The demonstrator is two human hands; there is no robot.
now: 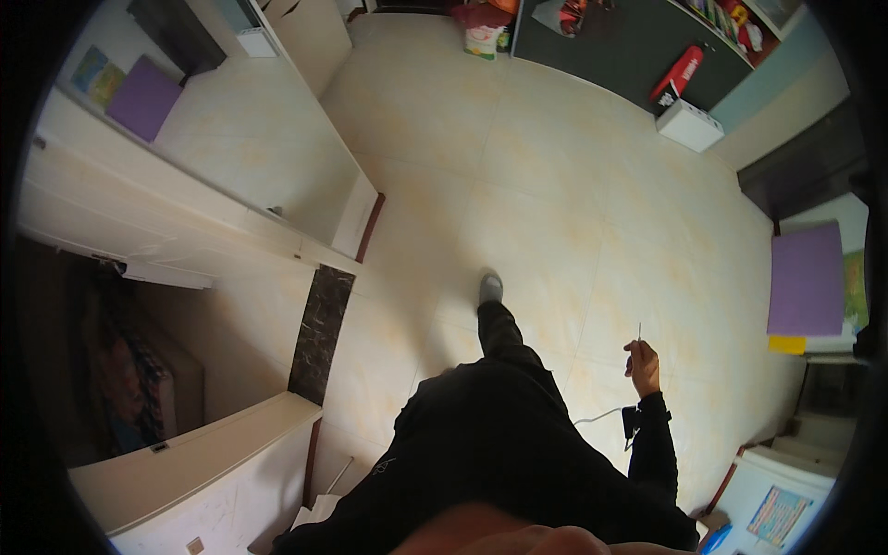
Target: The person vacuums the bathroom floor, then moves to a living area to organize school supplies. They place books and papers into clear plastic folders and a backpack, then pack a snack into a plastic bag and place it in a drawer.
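My right hand (643,364) is out over the tiled floor (534,222), away from my body. Its fingers pinch a thin, straight rod (639,331) that points away from me; its exact kind is too small to tell. A small black device (630,418) is strapped at the wrist over the dark sleeve, with a white cable (598,417) running towards my torso. My left hand is out of view. Ahead of my body, one foot in a grey shoe (491,287) stands on pale tiles.
At the left, a doorway with a dark marbled threshold (322,333) opens beside a mirrored panel (263,139). A white box (689,126) stands by a dark cabinet front (596,55). To the right are a purple panel (806,279) and a white cabinet (777,499).
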